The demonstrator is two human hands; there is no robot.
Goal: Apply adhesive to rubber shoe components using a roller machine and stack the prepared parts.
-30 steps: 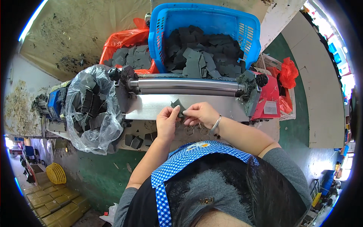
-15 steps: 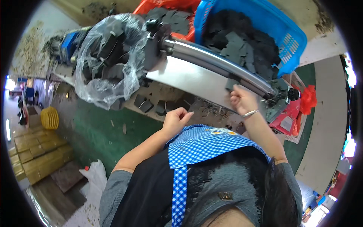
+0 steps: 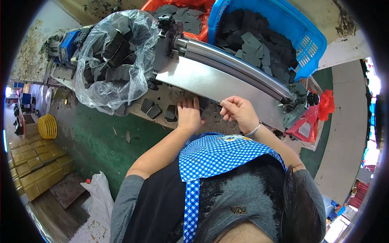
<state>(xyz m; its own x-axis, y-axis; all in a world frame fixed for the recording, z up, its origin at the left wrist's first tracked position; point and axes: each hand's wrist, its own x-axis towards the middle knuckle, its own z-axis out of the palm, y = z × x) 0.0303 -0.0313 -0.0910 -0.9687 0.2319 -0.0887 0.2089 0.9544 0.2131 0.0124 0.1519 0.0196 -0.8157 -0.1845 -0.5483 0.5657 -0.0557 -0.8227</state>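
Observation:
My left hand (image 3: 189, 115) lies over the cluttered bench ledge (image 3: 164, 121), fingers stretched forward beneath the edge of a shiny metal plate (image 3: 219, 83). Beside it are small bundles of dark grey pieces (image 3: 171, 114); whether it touches more of them is hidden. To the right, my right hand (image 3: 242, 114) is raised at the plate's near edge, thumb and fingertips pinched together. Anything between those fingertips is too small to make out. Thin rings like rubber bands (image 3: 217, 117) lie below it. Behind the plate run long metal rollers (image 3: 235, 60).
A blue basket (image 3: 312, 44) of dark grey flat pieces (image 3: 253, 50) stands behind the rollers, beside a red bag (image 3: 152, 5) of similar pieces. A clear plastic bag (image 3: 139, 87) holding dark bundles is at left. Gold boxes (image 3: 36, 166) and a yellow basket (image 3: 47, 126) stand far left.
My right hand has come left and nearer from the rollers, where a dark piece was at its fingers. My left hand has reached forward onto the ledge, its curled fingers now straightened.

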